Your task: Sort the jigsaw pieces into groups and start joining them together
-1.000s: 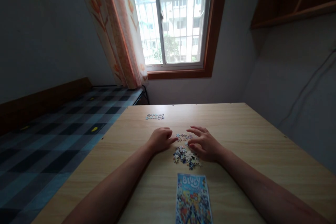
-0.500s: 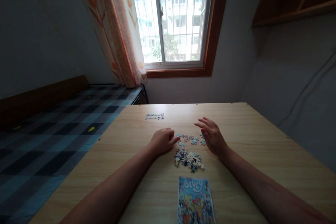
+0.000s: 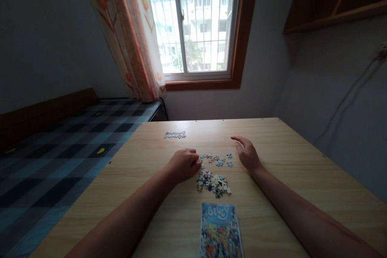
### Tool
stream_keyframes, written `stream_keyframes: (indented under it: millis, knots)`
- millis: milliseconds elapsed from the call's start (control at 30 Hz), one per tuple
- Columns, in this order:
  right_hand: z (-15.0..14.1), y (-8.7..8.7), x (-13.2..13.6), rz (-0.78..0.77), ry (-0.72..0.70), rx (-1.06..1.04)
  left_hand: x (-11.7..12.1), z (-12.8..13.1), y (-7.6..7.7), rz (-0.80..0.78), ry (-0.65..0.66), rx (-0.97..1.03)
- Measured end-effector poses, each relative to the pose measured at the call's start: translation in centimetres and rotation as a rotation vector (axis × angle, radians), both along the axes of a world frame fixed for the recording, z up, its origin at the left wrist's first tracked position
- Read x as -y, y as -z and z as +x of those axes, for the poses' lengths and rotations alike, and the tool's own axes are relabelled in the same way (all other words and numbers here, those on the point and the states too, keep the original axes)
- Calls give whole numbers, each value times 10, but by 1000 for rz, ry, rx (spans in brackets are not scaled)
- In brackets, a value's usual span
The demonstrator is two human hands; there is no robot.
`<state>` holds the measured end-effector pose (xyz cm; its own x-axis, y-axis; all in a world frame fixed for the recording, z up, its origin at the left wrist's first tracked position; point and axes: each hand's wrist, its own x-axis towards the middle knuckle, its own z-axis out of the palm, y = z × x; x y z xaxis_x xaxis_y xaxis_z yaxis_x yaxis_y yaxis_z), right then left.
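Note:
My left hand (image 3: 185, 164) rests on the table at the left edge of the loose jigsaw pieces, its fingers curled in. Its fingertips touch or nearly touch a piece, and what they hold, if anything, is hidden. My right hand (image 3: 248, 154) lies to the right of the pieces with its fingers apart, holding nothing. Between the hands, several puzzle pieces (image 3: 220, 162) are spread out, with two blue ones nearest my right hand. Closer to me is a heap of mixed puzzle pieces (image 3: 214, 184), some showing pale backs.
Joined puzzle strips (image 3: 175, 134) lie in two rows at the far left of the wooden table (image 3: 290, 177). A blue "Bluey" picture sheet or box (image 3: 221, 229) is at the near edge. Left of the table stands a bed (image 3: 69, 149); a window (image 3: 202, 28) is beyond.
My right hand has moved right, off the pieces, uncovering two blue pieces. My left hand stays beside the pieces, its fingers now curled in more. The view has shifted slightly.

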<state>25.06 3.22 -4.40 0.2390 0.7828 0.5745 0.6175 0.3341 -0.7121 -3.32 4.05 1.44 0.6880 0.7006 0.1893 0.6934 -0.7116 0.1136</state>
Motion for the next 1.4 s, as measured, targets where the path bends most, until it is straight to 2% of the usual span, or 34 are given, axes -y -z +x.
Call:
stream_keyframes:
  millis: [67, 433, 700, 767, 933, 1067, 1233, 1400]
  knots:
    - [1, 0, -1, -7, -6, -38, 0, -2, 0, -18, 42, -9]
    - [2, 1, -1, -16, -32, -120, -16, -14, 1, -141, 37, -6]
    - [2, 2, 0, -14, -38, -114, -41, -38, 1, -366, -40, 16]
    - [2, 2, 1, -14, -37, -116, -49, -51, 4, -326, -113, 40]
    - [2, 3, 0, -22, -44, -116, -66, -83, 11, -28, -412, 128]
    - [2, 3, 1, -28, -45, -113, -67, -89, 7, 151, -600, 200]
    - [1, 2, 2, -18, -56, -95, -51, -68, 0, 184, -527, 77]
    - [-2, 0, 5, 62, -33, -34, -37, -56, 4, 147, -464, -23]
